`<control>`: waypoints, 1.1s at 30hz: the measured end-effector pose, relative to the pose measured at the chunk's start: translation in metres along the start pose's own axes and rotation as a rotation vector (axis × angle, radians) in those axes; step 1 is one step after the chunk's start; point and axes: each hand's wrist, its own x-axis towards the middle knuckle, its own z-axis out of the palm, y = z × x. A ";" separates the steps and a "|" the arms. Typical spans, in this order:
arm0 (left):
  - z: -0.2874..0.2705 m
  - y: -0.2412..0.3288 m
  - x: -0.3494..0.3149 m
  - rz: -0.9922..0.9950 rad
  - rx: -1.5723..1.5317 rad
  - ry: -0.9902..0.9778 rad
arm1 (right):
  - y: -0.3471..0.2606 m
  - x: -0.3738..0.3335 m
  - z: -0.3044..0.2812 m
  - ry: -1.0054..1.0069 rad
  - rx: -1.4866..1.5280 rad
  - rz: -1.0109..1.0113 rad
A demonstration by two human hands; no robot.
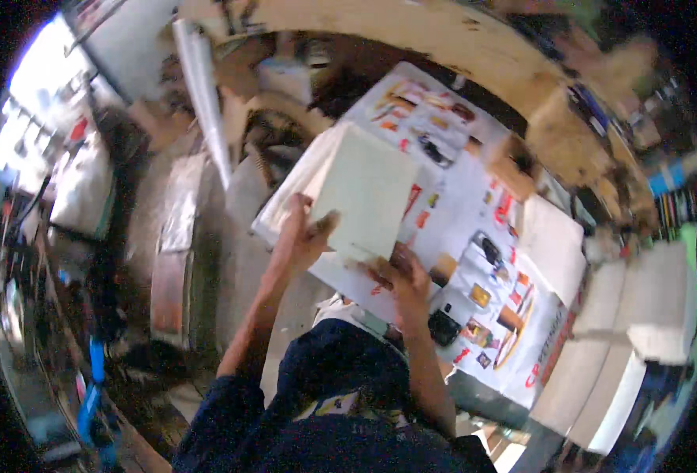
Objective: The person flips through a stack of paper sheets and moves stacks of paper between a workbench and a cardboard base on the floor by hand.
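Observation:
A thick pale paper block [368, 189] with a light green top sheet lies tilted over the left part of the work table. Whether it is bound or loose sheets I cannot tell. My left hand [305, 232] grips its left side, thumb over the top sheet and fingers by the edge. At the lower right corner, my right hand [402, 272] is closed on the same block, its fingertips blurred. Beneath it spreads a white printed sheet [462, 213] with coloured pictures and red lettering, covering the table.
Several stacks of cream paper [600, 299] stand at the right, with another pale stack [552, 244] on the printed sheet. A small brown block [514, 162] sits towards the back. On the left are a long white roll [204, 102] and a blue strap [92, 394].

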 end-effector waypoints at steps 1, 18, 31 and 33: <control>0.018 0.006 -0.001 0.059 -0.005 0.036 | 0.001 0.000 -0.007 0.011 -0.006 -0.070; 0.030 -0.043 0.029 -0.023 -0.365 -0.516 | -0.062 -0.109 -0.113 0.402 0.217 0.082; -0.022 -0.033 0.117 0.230 1.135 0.274 | -0.062 -0.287 -0.237 1.136 0.065 -0.075; -0.024 -0.025 0.136 0.092 1.036 -0.010 | -0.026 -0.308 -0.288 1.107 -0.787 0.208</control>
